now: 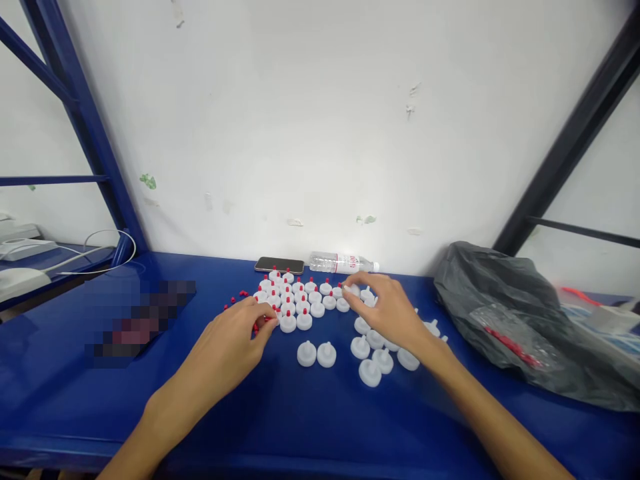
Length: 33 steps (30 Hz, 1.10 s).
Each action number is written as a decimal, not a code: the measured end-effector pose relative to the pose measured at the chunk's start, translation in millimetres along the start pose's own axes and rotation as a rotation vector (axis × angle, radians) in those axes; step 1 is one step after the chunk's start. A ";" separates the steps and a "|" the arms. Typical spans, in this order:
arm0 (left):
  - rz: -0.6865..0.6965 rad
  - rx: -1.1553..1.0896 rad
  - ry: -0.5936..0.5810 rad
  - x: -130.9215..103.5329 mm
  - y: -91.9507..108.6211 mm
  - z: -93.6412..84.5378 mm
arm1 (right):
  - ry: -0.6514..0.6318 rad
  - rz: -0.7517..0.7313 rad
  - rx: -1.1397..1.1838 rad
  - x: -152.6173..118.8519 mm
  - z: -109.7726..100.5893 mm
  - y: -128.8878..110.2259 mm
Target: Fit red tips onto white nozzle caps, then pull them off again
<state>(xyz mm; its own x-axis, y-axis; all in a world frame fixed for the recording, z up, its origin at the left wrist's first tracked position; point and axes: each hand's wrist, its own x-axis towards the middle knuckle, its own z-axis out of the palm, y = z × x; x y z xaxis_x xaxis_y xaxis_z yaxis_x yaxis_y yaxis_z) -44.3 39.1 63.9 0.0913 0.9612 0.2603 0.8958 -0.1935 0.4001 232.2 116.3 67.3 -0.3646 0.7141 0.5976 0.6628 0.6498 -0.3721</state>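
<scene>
White caps (305, 321) lie between my curled left hand (233, 339) and arched right hand (384, 308), which pinches one. The left's pinch is narrow, its contents unclear.

Blue tabletop (320, 417): a cluster of white caps with red tips (288, 323), plain white caps (370, 373) towards the right, small red pieces (243, 293) at left. Behind, one phone (280, 265) beside one clear bottle (345, 263) lying on its side; at right, one dark plastic bag (457, 307). Left hand (237, 337) at the small red pieces, right hand (383, 303) over the plain white caps, grips unclear.
</scene>
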 end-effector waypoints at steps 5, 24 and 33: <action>0.038 0.055 -0.135 -3.0 -2.6 3.8 | -0.256 -0.032 0.045 -4.6 13.1 -3.9; -0.010 0.173 -0.085 0.8 -9.0 2.4 | -0.292 -0.068 -0.045 -6.5 19.6 -0.8; -0.031 0.044 0.054 1.4 2.2 2.5 | -0.296 -0.381 0.071 -10.3 36.8 -25.3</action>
<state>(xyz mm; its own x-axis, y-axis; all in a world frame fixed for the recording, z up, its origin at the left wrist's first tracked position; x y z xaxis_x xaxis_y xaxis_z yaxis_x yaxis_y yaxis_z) -41.1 40.6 63.0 0.0409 0.9545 0.2955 0.9162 -0.1538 0.3700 195.0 102.0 44.3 -0.7501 0.4585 0.4767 0.4033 0.8883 -0.2197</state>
